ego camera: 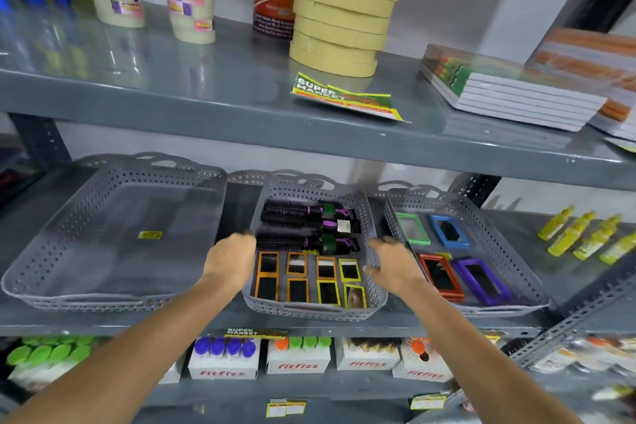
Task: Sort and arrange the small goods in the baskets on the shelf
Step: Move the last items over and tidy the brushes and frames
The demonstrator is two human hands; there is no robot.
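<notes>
Three grey perforated baskets stand on the middle shelf. The middle basket (311,313) holds black round hairbrushes (292,217) with purple handles at the back and rows of small orange- and yellow-framed mirrors (296,277) at the front. My left hand (230,260) grips its left rim, and my right hand (394,263) grips its right rim. The right basket (509,308) holds larger framed mirrors in green, blue (449,232), red and purple. The left basket (103,299) is empty apart from a yellow sticker.
Yellow bottles (585,237) stand on the shelf right of the baskets. The upper shelf carries tape roll stacks (340,10), a supermarket label (344,98) and notebooks (509,96). Below, white boxes of coloured bottles (223,360) line the lower shelf.
</notes>
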